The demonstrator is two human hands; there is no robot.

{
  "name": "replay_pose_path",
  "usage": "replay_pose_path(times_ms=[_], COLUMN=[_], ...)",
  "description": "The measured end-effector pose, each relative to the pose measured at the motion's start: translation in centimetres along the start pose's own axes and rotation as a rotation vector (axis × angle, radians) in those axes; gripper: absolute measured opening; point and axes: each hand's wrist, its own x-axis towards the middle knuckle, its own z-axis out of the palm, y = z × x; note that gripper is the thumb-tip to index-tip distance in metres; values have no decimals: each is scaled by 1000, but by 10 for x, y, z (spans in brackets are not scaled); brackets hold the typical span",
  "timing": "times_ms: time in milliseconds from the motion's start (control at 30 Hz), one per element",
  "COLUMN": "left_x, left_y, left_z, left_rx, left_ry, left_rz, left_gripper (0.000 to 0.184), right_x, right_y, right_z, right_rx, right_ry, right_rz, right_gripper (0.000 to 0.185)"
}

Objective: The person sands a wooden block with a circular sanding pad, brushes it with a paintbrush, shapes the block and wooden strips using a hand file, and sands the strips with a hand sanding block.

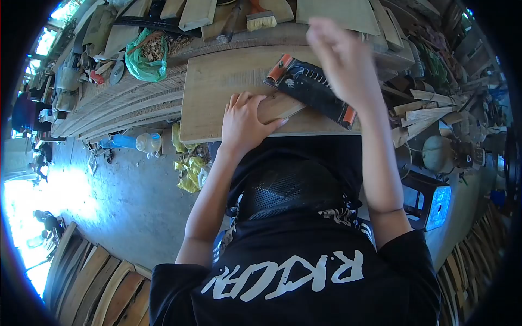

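Observation:
My left hand (242, 124) presses down on a wide wooden board (204, 81), its thumb and index finger on either side of a small light wooden piece (278, 108). Part of that piece is hidden under the palm and under a black tool. This long, flat black tool (315, 92) has orange ends and pale markings, and lies at a slant across the board; its exact kind is unclear. My right hand (341, 62) is raised above the tool's upper right side. Motion smears its fingers, so I cannot make out their grip.
Behind the board are a brush (261, 20), a green plastic bag (147, 60) of wood shavings and several planks (197, 13). Stacked timber (130, 108) stands left. A dark stool (429, 201) and loose wood strips (429, 115) are at right. Yellow plastic (190, 173) hangs below the board's left edge.

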Motion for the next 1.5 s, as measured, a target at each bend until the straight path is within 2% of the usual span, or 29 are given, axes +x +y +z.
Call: replay_pose_path(times_ms=[67, 167, 367, 467, 533, 600, 700, 733, 767, 867, 1000, 1100, 1233, 1367, 1500], left_x=[-1, 1, 0, -2, 1, 1, 3, 4, 4, 3, 1, -1, 1, 9, 15], left_y=[-1, 0, -3, 2, 3, 2, 2, 1, -1, -1, -2, -2, -1, -3, -8], left_z=[0, 0, 2, -2, -3, -2, -2, -1, 0, 1, 0, 0, 1, 1, 1], left_rx=[-11, -31, -35, -37, -51, -70, -65, -70, -74, -54, -51, -102, -64, -69, -85], left_ry=[5, 23, 24, 15, 3, -9, -19, -12, -6, 1, 10, 24, 13, -34, -62], left_rz=[5, 17, 20, -12, -27, -31, -30, -22, -14, -12, -18, 10, -10, -29, 6], left_gripper=[67, 65, 62, 62, 62, 62, 61, 61, 61, 61, 60, 62, 63, 63, 62], right_x=[-30, -48, -48, -36, -38, -37, -49, -53, -52, -55, -61, -56, -47, -44, -49], right_y=[48, 42, 85, 126, 137, 127, 97, 90, 61, 17, 18, 50, 108, 109, 68], right_z=[19, 19, -12, -37, -39, -33, 0, 12, 17, 40, 46, 28, -12, -16, 17], right_rx=[-355, -461, -390, -563, -584, -596, -401, -354, -308, -309, -286, -327, -542, -630, -475], right_ry=[-204, -375, -293, -169, -138, -127, -125, -144, -235, -322, -272, -192, -57, -32, -115], right_rz=[18, 240, 265, 343, 311, 317, 279, 227, 281, 318, 266, 254, 386, 489, 448], right_gripper=[37, 37, 41, 43, 43, 44, 47, 45, 47, 43, 41, 41, 42, 45, 45])
